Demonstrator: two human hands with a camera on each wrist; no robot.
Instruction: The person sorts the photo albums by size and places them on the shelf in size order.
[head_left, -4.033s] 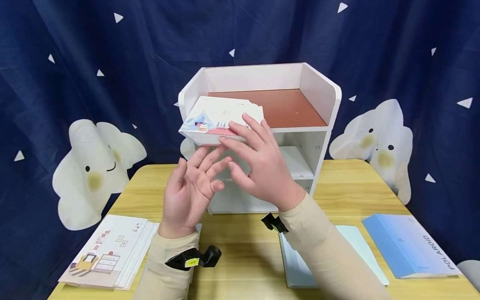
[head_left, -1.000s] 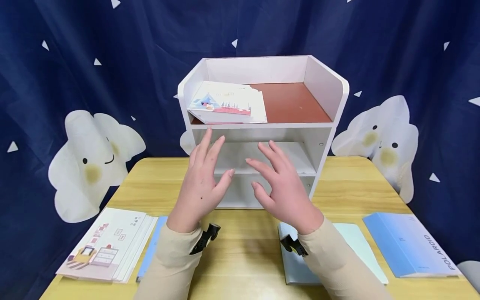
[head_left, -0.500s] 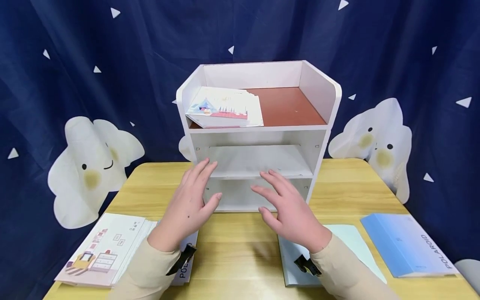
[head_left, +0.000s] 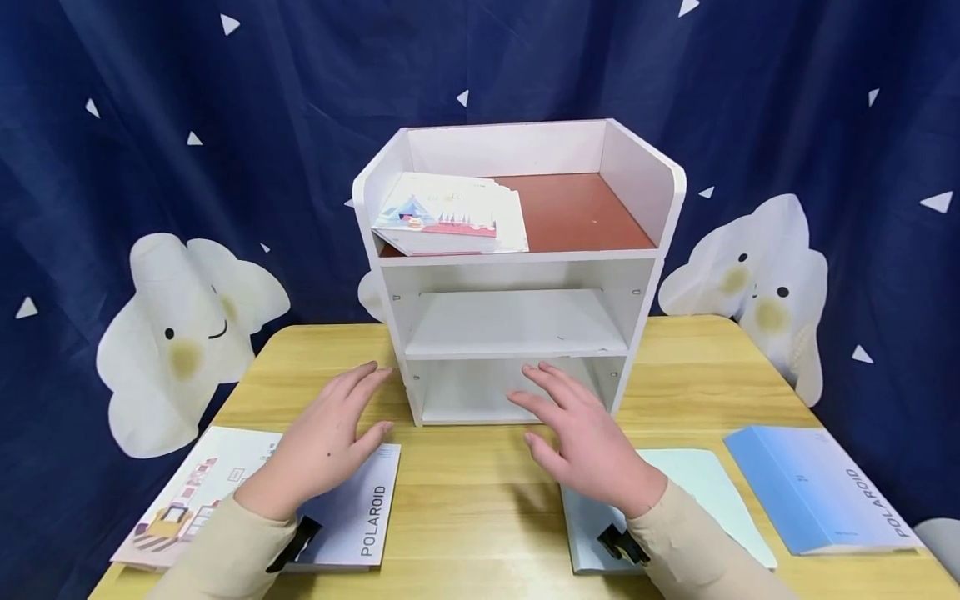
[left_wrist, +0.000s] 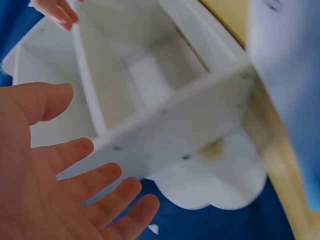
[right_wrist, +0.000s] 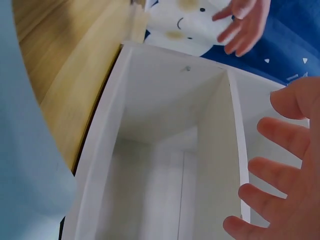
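Observation:
My left hand (head_left: 318, 446) hovers above the blue-and-white POLAROID book (head_left: 352, 512), its fingers loosely bent and holding nothing. Beside it lies a white book (head_left: 183, 500) with a furnished room drawn on its cover, partly covered by my left forearm. My right hand (head_left: 585, 442) is held over the near end of a pale teal book (head_left: 701, 496), with relaxed, parted fingers. On the upper left of the white shelf unit (head_left: 517, 258) rests a small stack of white books (head_left: 450, 217) with a tent picture. Both wrist views show bare palms and spread fingers.
A second POLAROID book (head_left: 825, 492), blue fading to white, lies at the table's right. The shelf unit stands at the back of the wooden table (head_left: 480, 517), with a middle shelf (head_left: 517, 321) and a bottom compartment. Behind hangs a dark blue curtain (head_left: 315, 75).
Four seconds ago both hands supported the tent book at the top shelf's front edge; it now lies on that shelf. Since then the hands have come down, the left shifting left over the POLAROID book.

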